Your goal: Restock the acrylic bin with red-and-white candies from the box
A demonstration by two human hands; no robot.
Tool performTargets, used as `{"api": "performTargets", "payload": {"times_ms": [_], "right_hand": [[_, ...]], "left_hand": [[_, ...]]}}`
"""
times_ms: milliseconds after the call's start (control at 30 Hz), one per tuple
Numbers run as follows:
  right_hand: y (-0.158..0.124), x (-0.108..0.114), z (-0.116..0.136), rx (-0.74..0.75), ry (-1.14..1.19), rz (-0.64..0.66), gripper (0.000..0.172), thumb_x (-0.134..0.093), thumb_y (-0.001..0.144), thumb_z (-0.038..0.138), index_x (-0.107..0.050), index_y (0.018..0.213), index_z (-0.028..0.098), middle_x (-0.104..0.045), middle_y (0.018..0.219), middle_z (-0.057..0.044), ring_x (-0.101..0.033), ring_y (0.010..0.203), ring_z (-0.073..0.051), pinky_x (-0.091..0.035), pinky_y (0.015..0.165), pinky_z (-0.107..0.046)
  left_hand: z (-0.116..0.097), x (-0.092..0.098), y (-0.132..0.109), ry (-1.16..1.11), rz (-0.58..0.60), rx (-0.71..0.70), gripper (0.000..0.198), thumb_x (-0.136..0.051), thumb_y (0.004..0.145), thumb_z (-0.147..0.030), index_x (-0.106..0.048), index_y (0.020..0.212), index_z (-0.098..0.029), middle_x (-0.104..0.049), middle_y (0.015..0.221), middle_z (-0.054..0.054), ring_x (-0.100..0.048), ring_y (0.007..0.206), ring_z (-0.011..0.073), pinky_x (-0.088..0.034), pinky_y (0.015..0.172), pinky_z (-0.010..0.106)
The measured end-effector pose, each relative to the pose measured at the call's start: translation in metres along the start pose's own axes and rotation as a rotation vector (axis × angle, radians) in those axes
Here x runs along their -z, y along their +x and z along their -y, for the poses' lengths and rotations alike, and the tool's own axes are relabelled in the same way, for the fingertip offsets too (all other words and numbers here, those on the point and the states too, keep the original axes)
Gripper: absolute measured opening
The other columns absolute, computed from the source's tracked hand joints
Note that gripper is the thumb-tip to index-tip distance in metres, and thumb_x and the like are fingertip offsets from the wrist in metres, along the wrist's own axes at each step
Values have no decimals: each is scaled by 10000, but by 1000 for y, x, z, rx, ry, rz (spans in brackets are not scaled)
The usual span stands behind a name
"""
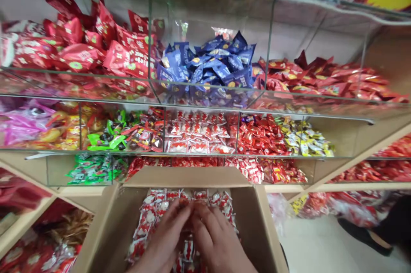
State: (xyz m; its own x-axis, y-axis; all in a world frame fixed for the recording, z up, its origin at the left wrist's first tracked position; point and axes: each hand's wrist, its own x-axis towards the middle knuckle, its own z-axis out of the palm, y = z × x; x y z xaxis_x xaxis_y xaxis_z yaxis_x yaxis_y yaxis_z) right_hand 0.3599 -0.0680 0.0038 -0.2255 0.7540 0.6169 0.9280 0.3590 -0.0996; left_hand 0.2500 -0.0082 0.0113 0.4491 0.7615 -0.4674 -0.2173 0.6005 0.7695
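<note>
An open cardboard box [109,221] stands low in front of me, its far flap raised. Inside lie rows of small red-and-white wrapped candies [146,224]. My left hand [167,230] reaches in over them with its fingers curled inward. Beside it, my right hand [212,230] is bent the same way, and the fingers of both meet above the candies. The fingertips are tucked down and hidden, so what they grip cannot be made out. A few candies [189,250] show in the gap between the two wrists.
Shelves with clear dividers face me, holding blue packets [208,63], large red packets [80,46] and green candies [93,168]. Similar red-and-white candies [197,132] fill a middle compartment. At right, a person's dark shoe [364,236] is on the pale floor [317,247].
</note>
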Motion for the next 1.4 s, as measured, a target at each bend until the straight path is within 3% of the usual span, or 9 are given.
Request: {"api": "performTargets", "payload": {"times_ms": [100, 200, 367, 467, 600, 833, 1033, 1267, 1400], "right_hand": [[11, 9, -12, 8, -26, -26, 282, -387, 826, 144, -514, 1076, 166, -626, 962, -115, -564, 796, -192, -501, 637, -298], [30, 25, -37, -40, -64, -43, 278, -442, 820, 179, -487, 1095, 169, -598, 1006, -108, -540, 869, -190, -484, 697, -296], [88, 51, -94, -9, -429, -37, 149, -435, 832, 197, -545, 907, 128, -593, 1000, -143, -510, 873, -240, -402, 722, -371], [122, 52, -113, -10, -661, 101, 105, -455, 813, 164, -556, 795, 138, -630, 870, -115, -505, 777, -246, -338, 663, -368], [143, 40, -121, 25, -766, 226, 135, -450, 793, 110, -568, 733, 132, -627, 708, -113, -496, 774, -258, -290, 686, -361], [144, 19, -136, -61, -794, 382, 174, -436, 789, 101, -610, 787, 94, -653, 762, -137, -509, 844, -268, -259, 776, -378], [144, 21, -140, -128, -782, 424, 199, -416, 799, 103, -615, 802, 93, -653, 760, -145, -525, 841, -272, -249, 812, -413], [136, 44, -130, -64, -752, 395, 203, -412, 810, 105, -614, 821, 95, -635, 810, -130, -504, 856, -262, -278, 830, -392], [87, 55, -85, -73, -455, 357, 194, -419, 830, 170, -602, 775, 140, -611, 827, -106, -494, 850, -242, -348, 764, -362]], "left_hand": [[-14, 1, -5, 14, 60, -97, 266, -634, 662, -417, -591, 829, -215, -644, 838, -2, -572, 760, 159, -419, 633, 238], [-35, 3, -4, 280, 133, -266, 249, -538, 743, -430, -595, 806, -196, -633, 782, 16, -559, 705, 162, -419, 624, 253], [-80, -14, 29, 924, 152, -997, 193, -439, 812, -233, -610, 896, -200, -609, 921, 57, -532, 899, 190, -378, 842, 304], [-104, -40, 66, 1310, 179, -1236, 343, -365, 821, -176, -527, 1124, -174, -519, 1193, 88, -424, 1115, 216, -266, 981, 360], [-115, -70, 110, 1716, 90, -1156, 457, -396, 804, -212, -396, 1253, -125, -438, 1285, 120, -352, 1173, 292, -169, 1010, 488], [-113, -77, 139, 1848, 126, -1095, 441, -413, 809, -217, -406, 1243, -136, -434, 1300, 100, -261, 1238, 297, -18, 1020, 550], [-116, -78, 143, 1893, 119, -1093, 457, -419, 805, -224, -379, 1255, -150, -463, 1272, 106, -352, 1181, 275, -169, 1001, 528], [-122, -64, 93, 1849, 136, -1259, 304, -389, 813, -198, -527, 1075, -129, -519, 1162, 114, -414, 1094, 258, -217, 975, 491], [-97, -21, 37, 1777, 586, -1376, 276, -322, 830, -200, -597, 826, -170, -597, 744, 48, -524, 751, 177, -404, 736, 339]]}}
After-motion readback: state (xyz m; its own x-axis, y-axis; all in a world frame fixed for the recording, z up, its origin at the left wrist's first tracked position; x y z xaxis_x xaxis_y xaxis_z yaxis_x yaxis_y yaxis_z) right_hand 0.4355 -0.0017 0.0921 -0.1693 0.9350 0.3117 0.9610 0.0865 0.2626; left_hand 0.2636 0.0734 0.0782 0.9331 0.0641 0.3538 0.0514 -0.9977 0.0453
